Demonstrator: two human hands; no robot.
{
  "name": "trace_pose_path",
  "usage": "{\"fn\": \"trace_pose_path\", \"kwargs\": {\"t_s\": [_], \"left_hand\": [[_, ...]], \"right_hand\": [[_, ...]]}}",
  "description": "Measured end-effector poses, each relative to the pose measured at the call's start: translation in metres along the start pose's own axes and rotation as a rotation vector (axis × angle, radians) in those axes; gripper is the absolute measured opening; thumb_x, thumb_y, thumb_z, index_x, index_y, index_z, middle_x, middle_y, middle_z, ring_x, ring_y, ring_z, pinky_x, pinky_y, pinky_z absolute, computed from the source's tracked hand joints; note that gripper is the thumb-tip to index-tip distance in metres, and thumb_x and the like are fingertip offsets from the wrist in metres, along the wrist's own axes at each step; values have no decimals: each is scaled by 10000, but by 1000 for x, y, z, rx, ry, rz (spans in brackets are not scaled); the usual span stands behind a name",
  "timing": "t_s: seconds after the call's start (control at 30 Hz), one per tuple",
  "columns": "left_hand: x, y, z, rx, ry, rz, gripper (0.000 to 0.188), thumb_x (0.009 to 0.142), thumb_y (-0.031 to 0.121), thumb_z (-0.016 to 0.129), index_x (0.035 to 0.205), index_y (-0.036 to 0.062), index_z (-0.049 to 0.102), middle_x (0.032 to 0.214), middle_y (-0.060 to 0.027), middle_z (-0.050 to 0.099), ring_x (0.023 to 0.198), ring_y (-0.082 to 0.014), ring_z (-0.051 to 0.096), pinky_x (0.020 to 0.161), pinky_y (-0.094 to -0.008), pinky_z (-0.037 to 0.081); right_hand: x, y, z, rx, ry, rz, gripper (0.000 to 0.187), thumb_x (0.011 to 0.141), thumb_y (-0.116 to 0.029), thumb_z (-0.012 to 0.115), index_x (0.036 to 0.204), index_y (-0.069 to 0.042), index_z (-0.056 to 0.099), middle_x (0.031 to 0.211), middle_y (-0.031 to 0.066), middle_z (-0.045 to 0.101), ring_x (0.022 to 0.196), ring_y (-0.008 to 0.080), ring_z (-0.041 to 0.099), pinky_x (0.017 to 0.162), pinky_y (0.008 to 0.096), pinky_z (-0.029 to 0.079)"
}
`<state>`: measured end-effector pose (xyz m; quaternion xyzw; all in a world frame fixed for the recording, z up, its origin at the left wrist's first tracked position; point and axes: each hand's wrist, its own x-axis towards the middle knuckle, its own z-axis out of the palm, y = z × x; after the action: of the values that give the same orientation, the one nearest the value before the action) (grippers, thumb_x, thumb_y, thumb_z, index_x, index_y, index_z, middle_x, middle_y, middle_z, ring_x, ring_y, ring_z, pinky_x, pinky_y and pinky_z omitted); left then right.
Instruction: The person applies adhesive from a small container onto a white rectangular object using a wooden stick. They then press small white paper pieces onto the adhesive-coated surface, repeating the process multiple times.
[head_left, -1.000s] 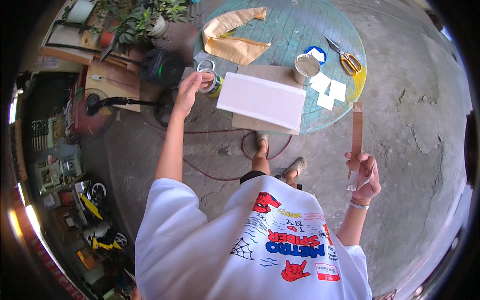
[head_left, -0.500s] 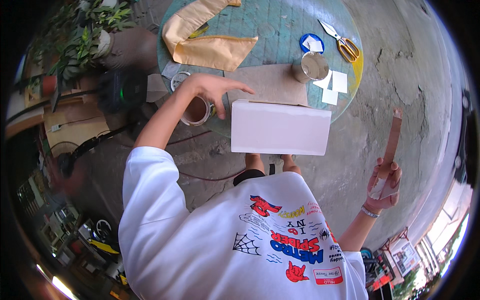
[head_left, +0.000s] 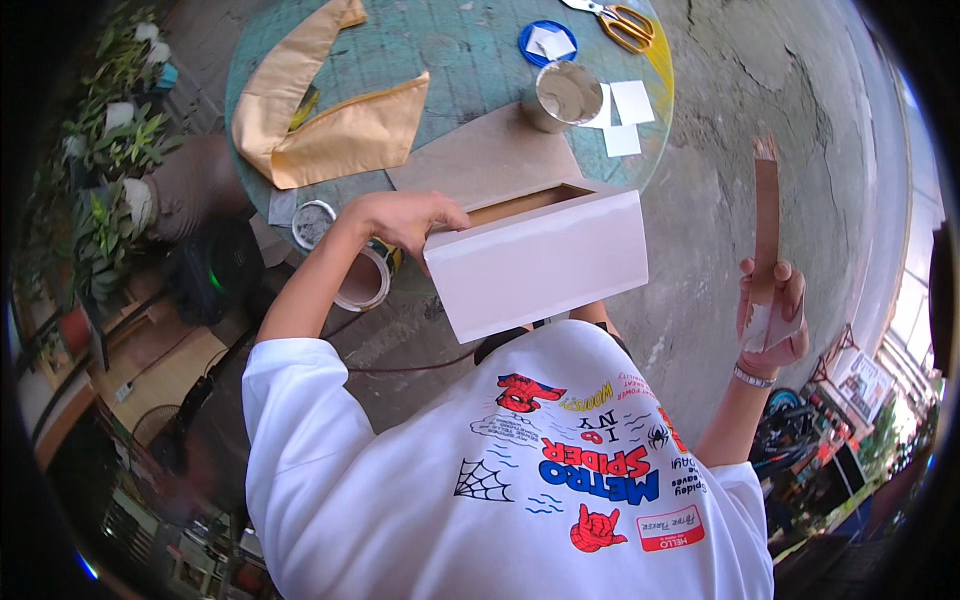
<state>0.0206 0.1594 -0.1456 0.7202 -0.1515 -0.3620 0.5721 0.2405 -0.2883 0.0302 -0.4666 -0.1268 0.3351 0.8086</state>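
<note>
A white box (head_left: 540, 268) with an open top and brown inner walls sits tilted at the table's near edge. My left hand (head_left: 408, 220) grips its left upper corner, with the fingertips reaching over the rim. Off to the right, away from the table, my right hand (head_left: 788, 325) is closed round a flat brown cardboard-like strip (head_left: 766, 215). The strip's upper end looks frayed and whitish. A white piece (head_left: 757, 325) shows at its lower end against the palm; what it is I cannot tell.
On the round green table (head_left: 455, 85) lie a tan cloth (head_left: 350, 135), a brown board (head_left: 490, 160), a metal can (head_left: 563, 97), a blue lid (head_left: 547, 42), white squares (head_left: 631, 101) and scissors (head_left: 627, 28). Beside my left forearm stand a tub (head_left: 314, 222) and a bucket (head_left: 365, 280).
My left hand has closed on the box's corner, where before it hovered open beside it. The box has tilted, and more of its opening shows. The strip stays in my right hand.
</note>
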Motion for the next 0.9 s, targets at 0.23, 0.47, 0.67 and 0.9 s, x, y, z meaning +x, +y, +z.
{"fn": "trace_pose_path", "kwargs": {"t_s": [0.23,0.47,0.67,0.9], "left_hand": [[13,33,-8,-185,-87,42,454,631,130,887,1062,71,757,996,-36,741,1012,-229,623,1060,-358,385],[65,104,-6,-373,-111,268,435,681,99,909,1070,-11,750,970,-67,785,856,-132,705,805,-312,529],[81,195,3,-189,-63,15,490,674,232,910,1065,-13,748,959,-100,782,831,-141,708,766,-314,543],[49,267,21,-127,199,-497,521,667,230,908,1095,-19,746,955,-68,775,831,-128,704,771,-292,545]], "right_hand": [[-3,-2,-7,9,4,-3,356,839,-347,749,805,-148,457,1290,120,637,1223,522,577,900,422,600],[-13,-28,-37,77,-30,-91,280,838,-293,726,827,-149,486,1335,110,637,1254,510,560,1017,452,539],[-18,-53,-110,240,-89,-209,236,819,-232,719,850,-150,500,1403,116,612,1320,484,527,1120,474,471],[11,-44,-192,350,-89,-166,262,827,-237,722,848,-126,486,1422,160,595,1384,534,481,1113,467,521]]}}
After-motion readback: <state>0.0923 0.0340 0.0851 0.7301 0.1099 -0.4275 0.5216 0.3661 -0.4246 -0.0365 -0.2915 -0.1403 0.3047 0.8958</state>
